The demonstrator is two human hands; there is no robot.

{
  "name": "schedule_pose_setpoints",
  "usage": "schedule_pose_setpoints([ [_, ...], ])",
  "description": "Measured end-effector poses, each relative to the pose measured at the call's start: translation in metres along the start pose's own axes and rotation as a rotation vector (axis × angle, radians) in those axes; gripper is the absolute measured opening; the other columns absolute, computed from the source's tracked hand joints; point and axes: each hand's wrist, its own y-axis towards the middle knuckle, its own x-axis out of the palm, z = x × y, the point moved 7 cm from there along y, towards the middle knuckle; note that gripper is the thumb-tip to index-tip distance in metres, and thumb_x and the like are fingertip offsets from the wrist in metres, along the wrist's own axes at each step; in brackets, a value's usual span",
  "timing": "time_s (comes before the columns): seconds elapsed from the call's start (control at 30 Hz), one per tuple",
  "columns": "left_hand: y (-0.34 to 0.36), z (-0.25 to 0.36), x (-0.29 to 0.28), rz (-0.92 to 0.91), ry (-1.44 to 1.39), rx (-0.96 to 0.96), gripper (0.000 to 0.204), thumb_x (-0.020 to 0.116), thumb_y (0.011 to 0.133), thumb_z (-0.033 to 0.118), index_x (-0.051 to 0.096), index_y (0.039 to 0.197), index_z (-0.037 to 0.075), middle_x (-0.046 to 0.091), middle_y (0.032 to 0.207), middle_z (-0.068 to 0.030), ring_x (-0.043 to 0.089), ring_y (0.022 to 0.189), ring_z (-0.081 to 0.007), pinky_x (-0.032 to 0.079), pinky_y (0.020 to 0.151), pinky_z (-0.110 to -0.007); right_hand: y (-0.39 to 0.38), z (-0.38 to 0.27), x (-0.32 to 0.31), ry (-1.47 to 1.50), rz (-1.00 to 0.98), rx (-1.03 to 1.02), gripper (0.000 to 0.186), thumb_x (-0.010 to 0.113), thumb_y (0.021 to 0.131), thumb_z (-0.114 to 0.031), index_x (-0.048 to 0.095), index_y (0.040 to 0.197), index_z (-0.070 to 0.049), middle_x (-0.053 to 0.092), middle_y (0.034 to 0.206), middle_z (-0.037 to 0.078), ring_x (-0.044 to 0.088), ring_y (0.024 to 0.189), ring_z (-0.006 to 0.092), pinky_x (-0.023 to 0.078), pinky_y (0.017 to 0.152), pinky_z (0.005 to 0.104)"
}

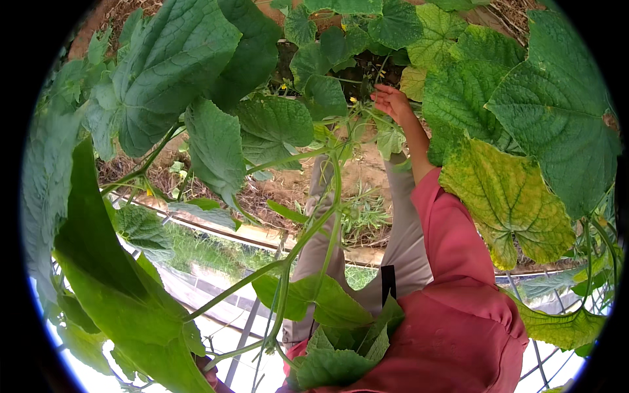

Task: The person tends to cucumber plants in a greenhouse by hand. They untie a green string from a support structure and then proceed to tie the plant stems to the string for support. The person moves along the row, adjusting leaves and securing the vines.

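My right hand [392, 102] reaches out among the leaves at the top of the head view, its fingers stretched out and nothing visible in them. Close by are thin green stems and a small yellow flower [354, 100]; whether the fingertips touch a stem I cannot tell. A thick green vine stem [337, 180] runs down the middle, branching toward the lower left. At the bottom left, a bit of my left hand [208, 373] shows behind a large leaf [131, 295]; its fingers are mostly hidden.
Broad green leaves [173, 72] crowd the left and right sides. One big leaf [511, 196] on the right is yellowing. Dry straw and brown soil [262, 200] lie below, with grass [203, 249] beyond a pale edge. Thin poles [242, 340] stand at the lower left.
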Motion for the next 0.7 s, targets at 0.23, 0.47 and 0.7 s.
schedule_pose_setpoints([
  [0.23, -0.009, -0.007, 0.019, -0.030, -0.002, 0.011, 0.031, 0.062, 0.087, 0.012, 0.041, 0.065, 0.008, 0.042, 0.059, -0.0079, 0.049, 0.050, -0.0221, 0.050, 0.046, -0.032, 0.005, -0.010, 0.009, -0.501, 0.029, -0.197, 0.033, 0.054, 0.096, -0.024, 0.056, 0.127, -0.011, 0.059, 0.117, 0.007, 0.061, 0.094, 0.0177, 0.054, 0.081, 0.0321],
  [0.47, 0.010, -0.003, 0.029, -0.090, -0.015, -0.008, 0.031, 0.061, 0.088, 0.013, 0.041, 0.065, 0.009, 0.041, 0.059, -0.0074, 0.046, 0.050, -0.0212, 0.049, 0.047, -0.031, 0.065, 0.066, -0.075, 0.015, 0.589, 0.057, 0.026, 0.054, 0.096, -0.024, 0.067, 0.106, -0.005, 0.064, 0.076, 0.006, 0.060, 0.069, 0.0157, 0.050, 0.060, 0.0325],
  [0.7, 0.014, 0.009, 0.041, -0.129, -0.017, 0.008, 0.030, 0.060, 0.088, 0.014, 0.041, 0.066, 0.009, 0.039, 0.058, -0.0069, 0.043, 0.050, -0.0203, 0.049, 0.048, -0.030, 0.051, 0.058, -0.066, 0.149, 0.640, 0.045, 0.027, 0.056, 0.092, -0.023, 0.062, 0.111, -0.005, 0.061, 0.086, 0.009, 0.060, 0.073, 0.0197, 0.049, 0.063, 0.0348],
])
